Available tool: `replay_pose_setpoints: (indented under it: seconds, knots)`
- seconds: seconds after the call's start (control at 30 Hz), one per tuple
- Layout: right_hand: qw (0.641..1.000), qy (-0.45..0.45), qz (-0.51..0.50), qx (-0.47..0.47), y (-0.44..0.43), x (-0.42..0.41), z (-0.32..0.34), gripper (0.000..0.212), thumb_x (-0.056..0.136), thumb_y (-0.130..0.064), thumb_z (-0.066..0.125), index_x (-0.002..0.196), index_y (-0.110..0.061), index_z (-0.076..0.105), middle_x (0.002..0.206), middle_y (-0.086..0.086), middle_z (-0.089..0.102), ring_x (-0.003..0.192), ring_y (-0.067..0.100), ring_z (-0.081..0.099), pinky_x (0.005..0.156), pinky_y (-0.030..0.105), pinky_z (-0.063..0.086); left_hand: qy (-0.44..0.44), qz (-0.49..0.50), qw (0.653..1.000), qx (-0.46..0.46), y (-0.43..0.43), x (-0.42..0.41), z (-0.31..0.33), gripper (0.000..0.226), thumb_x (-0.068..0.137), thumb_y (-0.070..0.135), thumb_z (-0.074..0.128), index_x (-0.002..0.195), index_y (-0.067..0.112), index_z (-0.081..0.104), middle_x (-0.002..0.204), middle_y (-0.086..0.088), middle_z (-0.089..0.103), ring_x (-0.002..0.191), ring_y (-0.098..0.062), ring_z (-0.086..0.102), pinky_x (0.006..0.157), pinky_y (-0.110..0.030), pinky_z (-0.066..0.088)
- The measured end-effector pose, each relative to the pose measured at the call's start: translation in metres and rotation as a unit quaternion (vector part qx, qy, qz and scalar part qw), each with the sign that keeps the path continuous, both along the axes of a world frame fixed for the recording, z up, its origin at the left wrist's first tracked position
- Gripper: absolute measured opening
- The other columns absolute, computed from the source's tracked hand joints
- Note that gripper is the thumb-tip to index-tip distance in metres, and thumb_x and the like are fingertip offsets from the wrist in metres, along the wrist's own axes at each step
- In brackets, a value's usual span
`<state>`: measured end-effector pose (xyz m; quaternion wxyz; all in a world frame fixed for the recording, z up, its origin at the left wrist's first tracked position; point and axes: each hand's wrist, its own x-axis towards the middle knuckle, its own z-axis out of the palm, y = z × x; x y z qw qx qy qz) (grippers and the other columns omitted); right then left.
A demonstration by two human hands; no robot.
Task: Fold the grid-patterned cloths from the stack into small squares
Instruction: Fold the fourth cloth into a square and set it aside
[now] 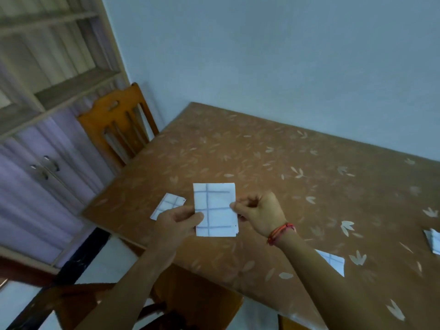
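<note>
A white cloth with a blue grid [215,208], folded into a small upright rectangle, is held above the table's near-left part. My left hand [177,222] pinches its left edge, thumb on the front. My right hand [258,211] pinches its right edge with curled fingers. A small folded grid cloth [169,204] lies on the table behind my left hand. Another grid cloth [333,261] lies to the right, partly hidden by my right forearm. More grid cloth [433,241] shows at the right edge of the view.
The table [273,163] has a brown cover with a pale leaf print and stands against a blue wall. A wooden chair [119,125] stands at its far-left side. A shelf cabinet with purple doors [35,151] is on the left.
</note>
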<state>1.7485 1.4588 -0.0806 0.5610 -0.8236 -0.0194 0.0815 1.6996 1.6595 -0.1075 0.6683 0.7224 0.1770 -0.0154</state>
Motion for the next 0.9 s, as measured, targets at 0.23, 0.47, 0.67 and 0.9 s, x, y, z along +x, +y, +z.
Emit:
replay_pose_setpoints:
  seconds: [0.23,0.47,0.67,0.9]
  knots:
    - [0.994,0.029,0.09,0.048,0.08,-0.01,0.01,0.006,0.081,-0.007,0.073,0.085,-0.004,0.075,0.073,0.008,0.074,0.057,0.006,0.066,0.052,0.017,0.051,-0.026,0.152,0.988,-0.008,0.059,-0.055,0.012,0.02,0.079,0.014,0.078,0.097,0.008,0.072,0.09,-0.01,0.074,0.079,-0.028,0.072,0.07,-0.046,0.06]
    - [0.975,0.045,0.208,0.067,0.189,-0.045,0.016,0.005,0.081,-0.003,0.071,0.08,-0.006,0.074,0.061,-0.012,0.069,0.055,0.001,0.066,0.054,0.017,0.055,-0.032,0.254,0.967,-0.003,0.138,-0.13,0.018,0.01,0.082,0.012,0.074,0.091,0.017,0.074,0.09,-0.003,0.076,0.085,-0.022,0.072,0.073,-0.037,0.06]
    - [0.959,0.061,0.267,0.071,0.269,-0.084,0.01,0.006,0.082,-0.001,0.07,0.087,-0.003,0.074,0.062,-0.015,0.071,0.06,0.001,0.068,0.052,0.014,0.052,-0.037,0.313,0.949,-0.03,0.198,-0.184,0.016,0.011,0.082,0.006,0.072,0.088,0.015,0.072,0.081,0.003,0.076,0.078,-0.013,0.072,0.062,-0.022,0.057]
    - [0.955,0.058,0.285,0.051,0.379,-0.132,0.007,0.008,0.082,0.0,0.07,0.084,-0.007,0.075,0.081,0.004,0.075,0.069,0.014,0.073,0.062,0.027,0.06,-0.058,0.308,0.95,-0.016,0.302,-0.237,0.019,0.019,0.081,0.004,0.072,0.074,0.021,0.069,0.066,0.018,0.071,0.066,-0.003,0.069,0.057,-0.017,0.054]
